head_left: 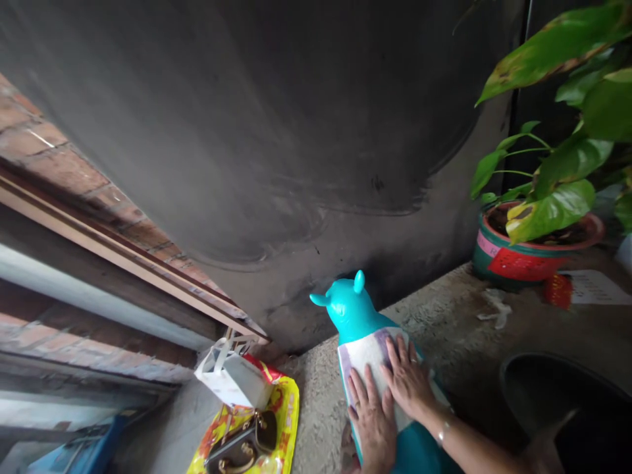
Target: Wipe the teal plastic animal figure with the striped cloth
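A glossy turquoise animal figure (pixel 353 306) with two ears stands low against the dark wall. Over its back lies a white and purple cloth (pixel 363 355), spread flat. My left hand (pixel 372 418) rests palm down on the cloth, fingers stretched out. Just above and to the right, my right hand (pixel 409 378) also presses flat on it, fingers apart. A bracelet shows on my right wrist. The figure's lower body is partly hidden by my hands and arms.
A potted plant (pixel 533 260) stands on the right, near a paper sheet (pixel 597 288). Below it is a dark round container (pixel 523 378). On the left, a white paper bag (pixel 237 378) and a brown handbag (pixel 237 444) sit on a yellow patterned sack (pixel 291 401).
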`<state>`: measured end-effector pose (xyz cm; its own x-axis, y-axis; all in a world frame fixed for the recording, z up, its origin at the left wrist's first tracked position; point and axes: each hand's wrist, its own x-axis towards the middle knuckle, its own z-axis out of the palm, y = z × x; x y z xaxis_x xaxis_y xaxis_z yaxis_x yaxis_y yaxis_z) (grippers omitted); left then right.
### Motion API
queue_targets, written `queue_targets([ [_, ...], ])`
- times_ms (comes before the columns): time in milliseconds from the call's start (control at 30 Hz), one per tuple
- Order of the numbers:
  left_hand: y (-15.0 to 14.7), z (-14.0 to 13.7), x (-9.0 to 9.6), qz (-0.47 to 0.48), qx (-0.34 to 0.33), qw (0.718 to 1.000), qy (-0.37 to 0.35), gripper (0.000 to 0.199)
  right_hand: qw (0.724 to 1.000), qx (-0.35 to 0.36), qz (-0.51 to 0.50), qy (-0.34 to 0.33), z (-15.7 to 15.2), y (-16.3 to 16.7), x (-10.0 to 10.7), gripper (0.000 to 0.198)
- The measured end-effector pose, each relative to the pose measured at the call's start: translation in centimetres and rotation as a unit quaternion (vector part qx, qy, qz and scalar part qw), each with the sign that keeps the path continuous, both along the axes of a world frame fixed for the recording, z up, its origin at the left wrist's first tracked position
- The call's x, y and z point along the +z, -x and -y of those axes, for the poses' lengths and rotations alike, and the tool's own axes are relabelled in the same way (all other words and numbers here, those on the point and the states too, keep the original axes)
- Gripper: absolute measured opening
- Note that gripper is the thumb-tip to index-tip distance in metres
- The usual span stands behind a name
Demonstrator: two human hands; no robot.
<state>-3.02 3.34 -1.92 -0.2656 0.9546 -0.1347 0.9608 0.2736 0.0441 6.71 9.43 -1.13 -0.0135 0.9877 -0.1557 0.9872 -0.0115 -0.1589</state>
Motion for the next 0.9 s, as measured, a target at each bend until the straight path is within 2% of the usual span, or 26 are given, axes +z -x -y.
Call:
queue_targets([
  [67, -0.2, 3.2, -2.0, -0.007, 0.006, 1.0, -0.028, 0.054, 1.0, 0.005, 0.004, -0.025, 4.3, -0.9, -1.5, 0.062],
  [167, -0.4, 7.5, -4.7, -0.023, -0.001, 0.995, -0.097, 0.062, 0.984, 0.03, -0.026, -0.175, 10.3, -2.4, -3.9, 0.067],
  [200, -0.5, 8.5, -5.2, -0.012, -0.011, 0.993, -0.116, 0.061, 0.975, 0.036, -0.037, -0.217, 11.6, -2.9, -4.5, 0.068],
  [267, -0.6, 9.6, -5.2, 0.021, -0.026, 0.99, -0.14, 0.058, 0.966, 0.037, -0.043, -0.251, 12.6, -3.3, -5.1, 0.068],
  [333, -0.5, 9.5, -4.3, 0.052, -0.022, 0.989, -0.134, 0.057, 0.97, 0.037, -0.031, -0.239, 11.8, -3.3, -4.9, 0.066],
  [400, -0.2, 8.4, -3.1, 0.078, -0.007, 0.991, -0.107, 0.059, 0.979, 0.045, -0.012, -0.197, 9.6, -2.8, -4.1, 0.065],
  [500, 0.3, 5.2, -1.3, 0.134, 0.001, 0.99, -0.052, 0.059, 0.994, 0.046, 0.023, -0.092, 5.0, -1.7, -2.4, 0.062],
  [567, 0.7, 2.4, -0.1, 0.17, -0.004, 0.985, -0.016, 0.057, 0.998, 0.04, 0.036, -0.046, 1.8, -0.9, -1.4, 0.06],
  [700, 1.2, -2.0, 2.2, 0.208, 0.037, 0.977, 0.038, 0.056, 0.997, 0.035, 0.04, -0.051, -2.8, 0.4, 0.0, 0.06],
  [800, 1.0, -1.9, 3.4, 0.222, 0.039, 0.973, 0.04, 0.057, 0.997, 0.033, 0.037, -0.056, -2.3, 0.4, 0.1, 0.06],
  [900, 0.3, 1.2, 3.1, 0.219, 0.032, 0.974, 0.036, 0.058, 0.997, 0.041, 0.032, -0.058, 2.0, -0.8, -1.4, 0.06],
])
